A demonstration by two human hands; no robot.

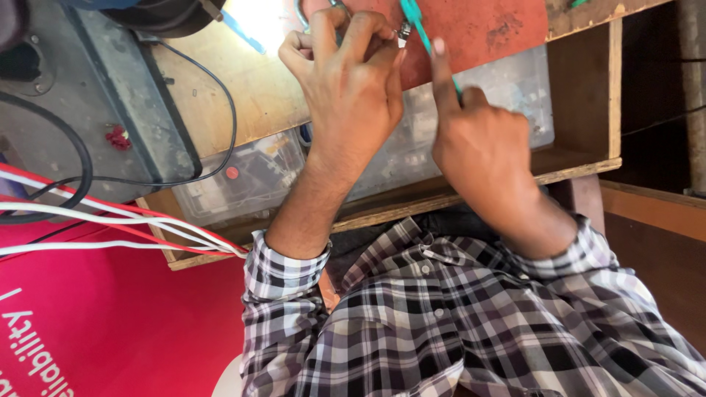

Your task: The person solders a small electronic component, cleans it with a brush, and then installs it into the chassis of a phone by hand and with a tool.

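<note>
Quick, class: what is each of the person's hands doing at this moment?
Left hand: closed, pinching a small metal part between its fingertips.
Right hand: closed around a green-handled tool, forefinger stretched along it.

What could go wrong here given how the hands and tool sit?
1. The left hand pinches a small metal part right where the green tool meets it; a slip could jab the fingers.
2. The right hand guides the tool with one outstretched finger, so control looks weak.
3. A dropped part may fall into the open drawer among the clear plastic boxes.
</note>
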